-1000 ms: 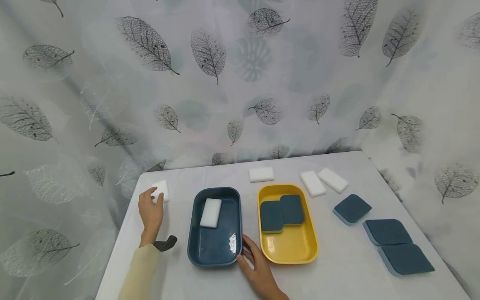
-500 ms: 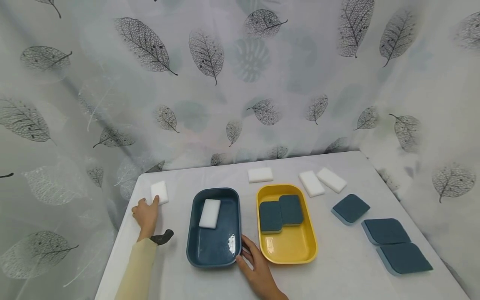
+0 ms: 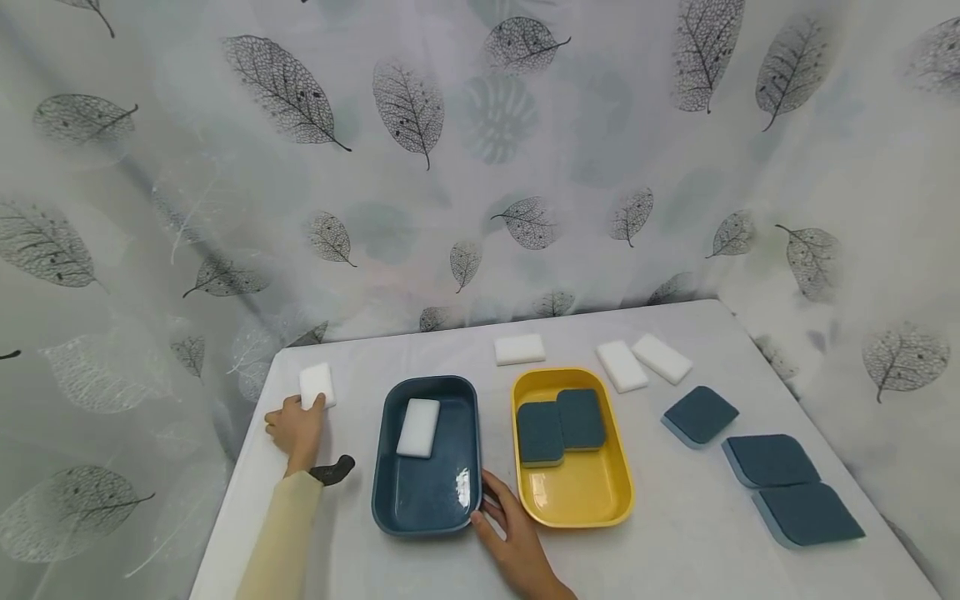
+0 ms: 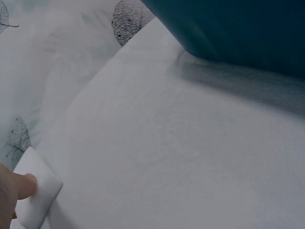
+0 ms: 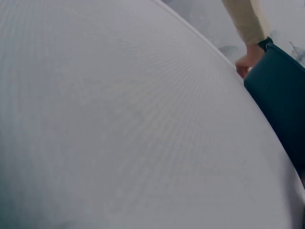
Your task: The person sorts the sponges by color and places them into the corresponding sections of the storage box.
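Leafy curtains (image 3: 420, 208) are hanging behind the table (image 3: 697, 517)! Left grip (image 3: 297, 426) is pinching a white block (image 3: 315, 382); right grip (image 3: 513, 540), loosely spread, is resting against the blue tray (image 3: 423, 496).

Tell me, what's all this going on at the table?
Someone is working bare-handed at a table. Their left hand grips a white block near the table's left edge, while their right hand rests against the right side of a blue tray. That tray holds one white block; the yellow tray beside it holds two dark blue blocks. Outside the trays lie three more white blocks toward the back and three more dark blue blocks on the right.
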Available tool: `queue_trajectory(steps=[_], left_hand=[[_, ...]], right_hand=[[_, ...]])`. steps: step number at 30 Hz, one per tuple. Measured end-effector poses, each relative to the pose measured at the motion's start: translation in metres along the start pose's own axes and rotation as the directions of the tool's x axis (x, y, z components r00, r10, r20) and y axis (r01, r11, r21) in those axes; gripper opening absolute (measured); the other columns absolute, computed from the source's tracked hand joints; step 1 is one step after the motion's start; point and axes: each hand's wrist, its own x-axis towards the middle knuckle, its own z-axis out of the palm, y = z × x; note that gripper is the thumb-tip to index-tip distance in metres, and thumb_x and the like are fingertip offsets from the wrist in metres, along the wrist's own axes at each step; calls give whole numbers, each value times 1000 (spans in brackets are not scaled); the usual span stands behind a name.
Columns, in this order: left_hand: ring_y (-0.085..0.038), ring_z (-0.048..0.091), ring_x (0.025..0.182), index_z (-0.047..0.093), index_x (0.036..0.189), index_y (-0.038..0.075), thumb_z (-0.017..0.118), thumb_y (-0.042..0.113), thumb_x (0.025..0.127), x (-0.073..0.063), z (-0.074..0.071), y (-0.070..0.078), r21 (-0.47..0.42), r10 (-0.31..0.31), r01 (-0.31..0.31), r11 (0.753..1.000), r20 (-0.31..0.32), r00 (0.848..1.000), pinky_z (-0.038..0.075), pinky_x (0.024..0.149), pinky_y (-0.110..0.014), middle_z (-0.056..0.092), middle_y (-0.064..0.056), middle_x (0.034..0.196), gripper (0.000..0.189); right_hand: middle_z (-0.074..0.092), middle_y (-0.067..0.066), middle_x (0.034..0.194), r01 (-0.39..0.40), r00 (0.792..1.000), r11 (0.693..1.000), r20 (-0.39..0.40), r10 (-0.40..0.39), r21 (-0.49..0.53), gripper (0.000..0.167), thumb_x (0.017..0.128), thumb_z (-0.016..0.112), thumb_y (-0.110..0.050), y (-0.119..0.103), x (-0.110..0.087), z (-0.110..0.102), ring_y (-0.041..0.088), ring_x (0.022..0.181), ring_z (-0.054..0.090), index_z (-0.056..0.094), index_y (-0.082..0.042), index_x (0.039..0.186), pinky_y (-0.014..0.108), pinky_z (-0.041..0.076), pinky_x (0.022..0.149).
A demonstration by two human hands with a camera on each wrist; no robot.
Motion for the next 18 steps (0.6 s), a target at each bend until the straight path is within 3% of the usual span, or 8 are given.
queue_trajectory(steps=[10, 15, 18], left_hand=[[-50, 46, 125, 48, 144, -8, 67, 18, 98, -10, 10, 1, -146, 37, -55, 988, -121, 992, 34, 108, -59, 55, -33, 134, 56], [-45, 51, 124, 48, 144, -4, 67, 11, 99, -15, 12, 1, -283, 35, -72, 956, -135, 990, 40, 104, -54, 54, -30, 136, 51], [-37, 54, 119, 50, 144, 0, 67, 9, 99, -17, 12, 1, -373, 12, -60, 926, -130, 991, 43, 96, -40, 54, -27, 137, 49]], right_hand=[[40, 6, 164, -11, 1000, 1000, -1, 11, -9, 65, 105, 62, -40, 0, 0, 0, 26, 150, 44, 36, -19, 161, 14, 41, 115], [41, 9, 164, 19, 1000, 1000, 1, -19, -22, 64, 106, 60, -38, 0, 1, 0, 28, 149, 44, 36, -17, 161, 19, 42, 117], [41, 7, 164, 3, 1000, 1000, -2, -3, -11, 63, 105, 61, -40, 0, 1, 0, 26, 149, 44, 37, -19, 160, 17, 42, 116]])
